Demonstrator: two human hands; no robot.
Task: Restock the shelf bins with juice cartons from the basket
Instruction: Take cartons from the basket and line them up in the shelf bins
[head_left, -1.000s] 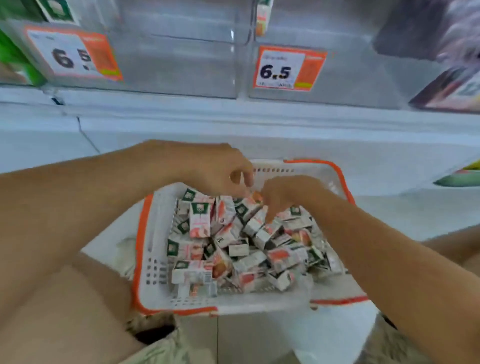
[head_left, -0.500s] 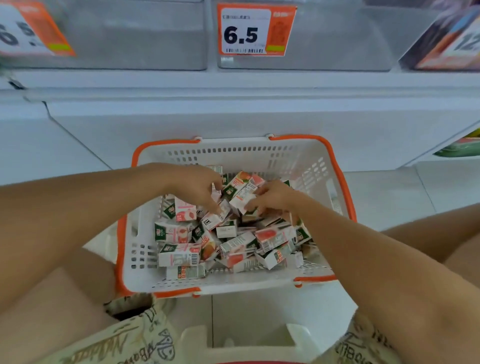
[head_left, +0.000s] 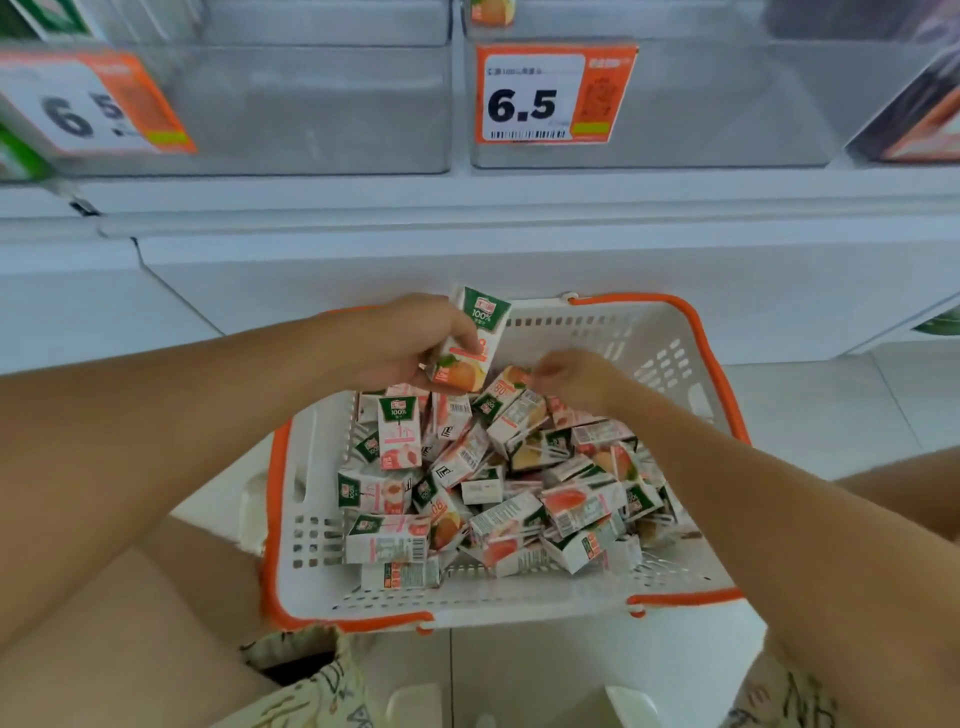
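Note:
A white basket with an orange rim (head_left: 722, 395) sits on the floor before me, filled with several small juice cartons (head_left: 498, 488). My left hand (head_left: 405, 343) grips one green-topped orange juice carton (head_left: 480, 332), lifted upright above the heap at the basket's far side. My right hand (head_left: 576, 376) reaches down into the pile just right of it, its fingers curled on a carton (head_left: 511, 382) lying there. Two clear shelf bins, a left bin (head_left: 311, 104) and a right bin (head_left: 701, 104), stand above with nothing seen inside their lower parts.
Orange price tags, a blurred one (head_left: 98, 104) and one reading 6.5 (head_left: 550, 93), hang on the bin fronts. A white shelf ledge (head_left: 519, 208) runs between bins and basket. My knees flank the basket. Dark packages (head_left: 914, 119) fill the far-right bin.
My left hand has lifted an orange juice carton out of the heap and holds it upright. The right hand stays low among the cartons. The view has tilted slightly up.

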